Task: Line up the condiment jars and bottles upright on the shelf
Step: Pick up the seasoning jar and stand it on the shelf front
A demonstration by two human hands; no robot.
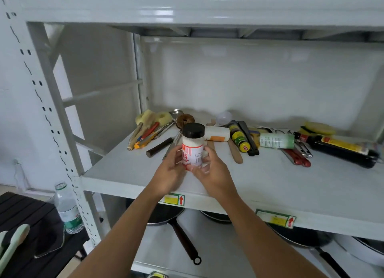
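A white jar (192, 146) with a black lid and a red and white label stands upright over the middle of the grey shelf (128, 169). My left hand (171, 173) grips its left side and my right hand (212, 171) its right side and base. Behind it several containers lie on their sides: a white bottle (217, 134), a small dark bottle with a yellow and green label (239, 137), a pale green can (277, 140) and a large dark sauce bottle (340, 150) at the far right.
Brushes, a knife and utensils (149, 132) are piled at the back left of the shelf; a wooden spatula (235, 153) and red-handled tools (299, 159) lie among the bottles. Pans (166, 215) sit on the shelf below. A water bottle (67, 209) stands on a black table at the left.
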